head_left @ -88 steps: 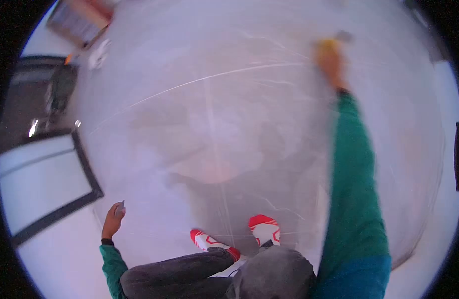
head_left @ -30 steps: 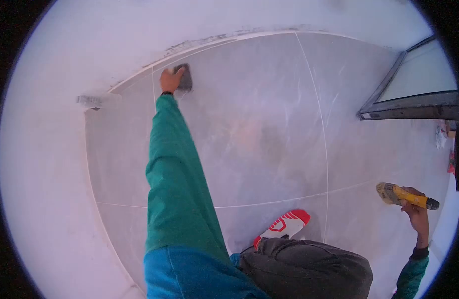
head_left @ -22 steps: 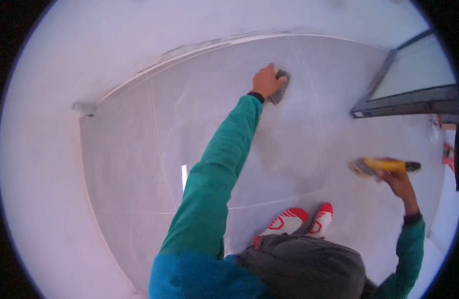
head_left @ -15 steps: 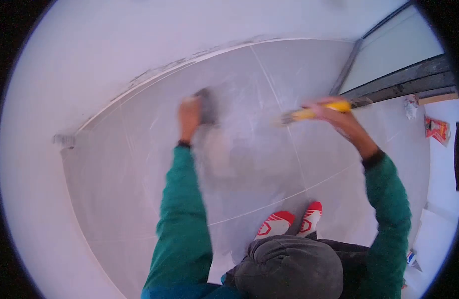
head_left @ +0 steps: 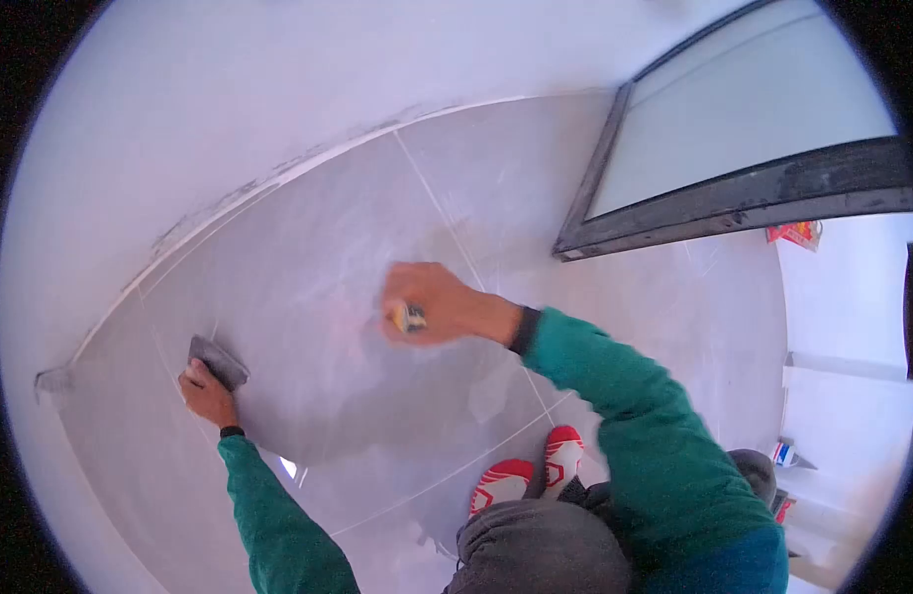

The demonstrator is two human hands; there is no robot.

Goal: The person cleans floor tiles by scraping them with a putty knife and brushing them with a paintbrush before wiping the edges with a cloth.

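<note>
My left hand (head_left: 208,395) is closed on the near edge of a dark grey, flat rectangular pad (head_left: 220,362), low over the floor tiles at the left. In the middle of the view my right hand (head_left: 432,302) makes a fist around a yellow-handled brush (head_left: 409,318). Only the butt of its handle shows, pointing up at me; the bristle end is hidden beneath the fist. Under both hands lie large grey floor tiles (head_left: 308,297) with pale smears and thin light joints.
A white wall (head_left: 229,119) with a chipped lower edge runs along the far side. At the right stands a dark-framed glass panel (head_left: 734,109). Beyond it lie a red packet (head_left: 798,234) and a white-and-blue tube (head_left: 788,454). My feet in red-and-white socks (head_left: 563,457) are on the tiles.
My left hand has moved left and nearer with the pad. My right hand has swung left to mid-view, turning the brush from sideways to handle-up. The view has shifted rightward.
</note>
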